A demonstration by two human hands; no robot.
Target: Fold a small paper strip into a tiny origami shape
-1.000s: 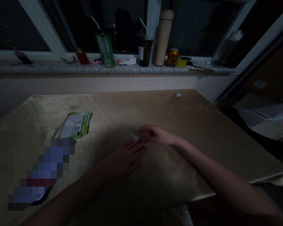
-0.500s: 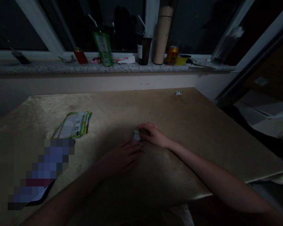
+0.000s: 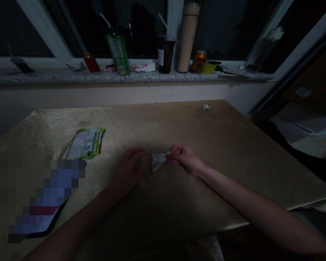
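A small folded wrapper (image 3: 158,161), white with red and green print, lies over the middle of the table with a pointed, roughly triangular shape. My right hand (image 3: 186,158) pinches its right corner between thumb and fingers. Just left of the wrapper is my left hand (image 3: 132,168), slightly blurred, its fingers bent and apart with nothing in them. A gap separates it from the wrapper.
Green printed packets (image 3: 84,143) and a phone (image 3: 50,203), its screen pixelated, lie on the left of the table (image 3: 141,123). A crumpled scrap (image 3: 207,106) sits near the far right edge. Drinks and a tall flask (image 3: 188,40) line the windowsill (image 3: 141,79).
My left hand has come off the wrapper and shifted left. The right hand moved slightly right and now pinches the wrapper's corner. More of the wrapper shows, as a pointed shape.
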